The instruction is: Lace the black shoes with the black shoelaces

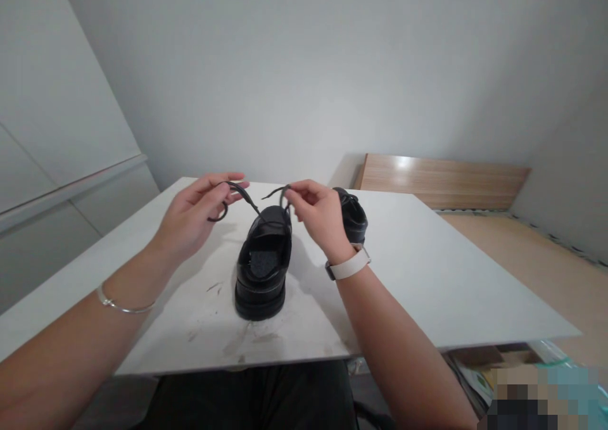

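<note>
A black shoe (263, 265) stands on the white table (427, 271), its heel toward me and its toe pointing away. Above and left of the toe, my left hand (194, 211) pinches one end of a black shoelace (244, 196), with a loop hanging under the fingers. My right hand (316, 211) is closed on the other side of the lace, just right of the toe, and a loose tip sticks out to the left. Both lace parts run down to the front of the shoe. My right hand and wrist partly cover a second black shoe (354, 218) behind them.
White cabinets (61, 132) stand at the left and a grey wall (308, 88) rises behind the table. At the right are a wooden headboard (441, 180) and a beige surface (532, 259). Assorted items lie below the table's right front edge. Dark marks show on the tabletop near the shoe.
</note>
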A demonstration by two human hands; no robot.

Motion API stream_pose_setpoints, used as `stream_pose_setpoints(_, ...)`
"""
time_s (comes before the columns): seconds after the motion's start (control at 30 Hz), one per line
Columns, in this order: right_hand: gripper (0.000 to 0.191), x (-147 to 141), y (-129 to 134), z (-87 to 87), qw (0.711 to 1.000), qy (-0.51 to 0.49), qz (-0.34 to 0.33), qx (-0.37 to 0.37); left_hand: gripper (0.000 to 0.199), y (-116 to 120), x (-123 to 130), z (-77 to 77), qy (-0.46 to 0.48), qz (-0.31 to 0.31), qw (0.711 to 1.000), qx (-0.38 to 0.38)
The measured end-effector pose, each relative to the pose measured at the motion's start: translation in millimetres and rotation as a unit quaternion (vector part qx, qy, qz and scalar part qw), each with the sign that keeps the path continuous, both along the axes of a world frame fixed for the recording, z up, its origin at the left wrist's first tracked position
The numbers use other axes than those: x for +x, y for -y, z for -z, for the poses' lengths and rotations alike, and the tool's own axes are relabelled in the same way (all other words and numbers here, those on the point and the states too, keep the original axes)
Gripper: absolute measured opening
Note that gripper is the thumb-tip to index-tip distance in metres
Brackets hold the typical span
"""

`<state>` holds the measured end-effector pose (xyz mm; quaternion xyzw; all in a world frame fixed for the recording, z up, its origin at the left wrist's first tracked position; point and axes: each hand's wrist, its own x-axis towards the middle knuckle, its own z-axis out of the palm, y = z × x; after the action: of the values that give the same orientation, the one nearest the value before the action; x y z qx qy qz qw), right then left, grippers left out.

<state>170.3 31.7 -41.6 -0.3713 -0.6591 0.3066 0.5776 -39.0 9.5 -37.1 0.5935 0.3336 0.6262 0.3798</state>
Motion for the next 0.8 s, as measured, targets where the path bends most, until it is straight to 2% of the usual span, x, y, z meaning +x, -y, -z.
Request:
stream_pose_setpoints(0.1,0.013,-35.6,20.2,-13.3,0.995,0.038,-0.094,0.02,0.027,11.2,18.7,-6.4,0.028,0.039,0.999,-0.008)
stream_pose_setpoints(0.2,0.029,-56.4,35.1,-23.4,0.979,0.126,-0.125,0.1,0.036,10.5,19.0,-7.8,0.067,-0.034,0.997,0.026)
stream_pose_setpoints(0.3,0.036,-56.0,46.5,-25.4,0.955,0.21,-0.103,0.182,0.037,3.2,-1.2,-6.1,0.034,-0.093,0.995,0.012)
stream_pose_setpoints(0.4,0.034,-41.2,56.5,-20.2,0.937,0.282,-0.038,0.203,0.039,-3.9,-34.0,-1.8,-0.084,-0.126,0.987,-0.062)
stream_pose_setpoints(0.47,0.032,-29.6,61.3,-15.4,0.922,0.348,-0.011,0.169,0.041,-7.0,-56.1,4.1,-0.257,-0.148,0.953,-0.066)
stream_pose_setpoints(0.57,0.044,-18.8,64.9,-11.0,0.894,0.44,0.0,0.089,0.041,-9.7,-79.9,19.6,-0.51,-0.125,0.847,-0.08)
stream_pose_setpoints(0.67,0.052,-18.9,65.7,-12.8,0.878,0.478,0.004,0.033,0.045,-11.5,-87.2,36.2,-0.634,-0.102,0.759,-0.107)
stream_pose_setpoints(0.73,0.052,-22.7,65.1,-16.0,0.859,0.511,0.018,0.03,0.045,-10.6,-82.6,40.4,-0.66,-0.141,0.735,-0.058)
stream_pose_setpoints(0.77,0.05,-24.8,64.4,-17.5,0.845,0.533,0.031,0.035,0.045,-8.9,-77.5,39.3,-0.651,-0.164,0.741,-0.021)
stream_pose_setpoints(0.8,0.047,-26.6,63.2,-18.6,0.83,0.555,0.049,0.043,0.045,-6.3,-70.8,36.1,-0.626,-0.175,0.76,0.015)
